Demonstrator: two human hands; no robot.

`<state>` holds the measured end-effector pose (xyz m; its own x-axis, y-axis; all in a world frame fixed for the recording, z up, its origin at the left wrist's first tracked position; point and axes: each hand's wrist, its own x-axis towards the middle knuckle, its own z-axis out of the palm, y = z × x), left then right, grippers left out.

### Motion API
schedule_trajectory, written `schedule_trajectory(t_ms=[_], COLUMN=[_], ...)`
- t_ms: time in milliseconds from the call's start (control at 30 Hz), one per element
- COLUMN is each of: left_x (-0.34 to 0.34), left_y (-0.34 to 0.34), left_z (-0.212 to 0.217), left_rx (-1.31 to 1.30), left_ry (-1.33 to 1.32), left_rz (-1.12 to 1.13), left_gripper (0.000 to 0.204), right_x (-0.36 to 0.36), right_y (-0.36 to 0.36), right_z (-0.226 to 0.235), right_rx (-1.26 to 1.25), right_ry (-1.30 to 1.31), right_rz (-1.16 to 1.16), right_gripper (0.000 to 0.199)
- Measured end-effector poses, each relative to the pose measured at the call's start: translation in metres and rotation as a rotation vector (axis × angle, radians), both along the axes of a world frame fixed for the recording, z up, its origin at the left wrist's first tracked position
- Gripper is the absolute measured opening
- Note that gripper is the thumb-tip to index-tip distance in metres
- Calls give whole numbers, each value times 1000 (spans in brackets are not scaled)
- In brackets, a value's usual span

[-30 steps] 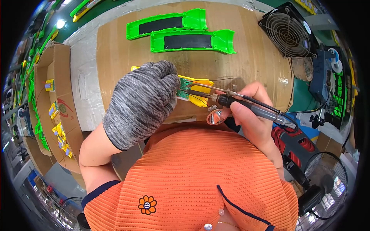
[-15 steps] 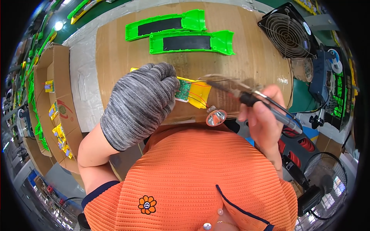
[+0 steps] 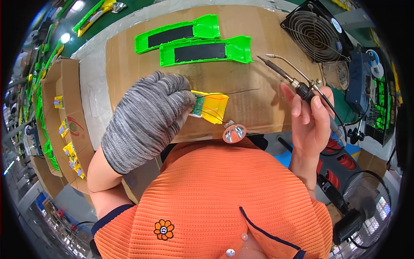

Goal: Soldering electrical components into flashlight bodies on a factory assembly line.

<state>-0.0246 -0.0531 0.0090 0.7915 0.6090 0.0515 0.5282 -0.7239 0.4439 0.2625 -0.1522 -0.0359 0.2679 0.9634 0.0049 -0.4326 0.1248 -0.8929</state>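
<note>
My left hand (image 3: 148,116), in a grey knitted glove, is closed over the left end of a yellow plastic shell (image 3: 216,105). Beside its fingertips shows part of a green circuit board (image 3: 198,106) with thin red and black wires; the glove hides the rest. A round lamp reflector (image 3: 234,133) hangs on wires at the cardboard's near edge. My right hand (image 3: 312,118), bare, holds a soldering iron (image 3: 304,91) with a thin feed tube along it. The iron's tip points up and left, apart from the board.
Two green plastic shells (image 3: 206,51) with black pads lie at the far side of the cardboard surface (image 3: 267,30). A black fan (image 3: 317,32) stands far right, near a blue box-shaped unit (image 3: 355,82). On the left, an open cardboard box (image 3: 71,93) has several yellow parts at it.
My right hand has drawn the soldering iron away from the board, up and to the right. My left hand, with the yellow shell and reflector, has shifted slightly left.
</note>
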Motion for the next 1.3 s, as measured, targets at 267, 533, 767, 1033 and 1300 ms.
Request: schedule_trajectory(t_ms=[267,533,767,1033,1300], left_x=[56,19,4,23,35], left_y=[5,13,11,55,73], left_z=[-15,-16,-44,-31,-26], left_rx=[94,26,-179,-228,-144], left_ry=[-13,-370,-420,-164,16], left_rz=[-97,403,635,31,-165], left_gripper=[18,14,10,14,20], right_x=[-2,-13,-22,11,5], right_y=[17,47,58,28,36], right_z=[-9,-14,-14,-11,0], right_rx=[1,60,-94,-158,-261], right_ry=[59,69,-112,-257,-186], right_rz=[-53,41,179,271,286], right_gripper=[9,15,15,19,13])
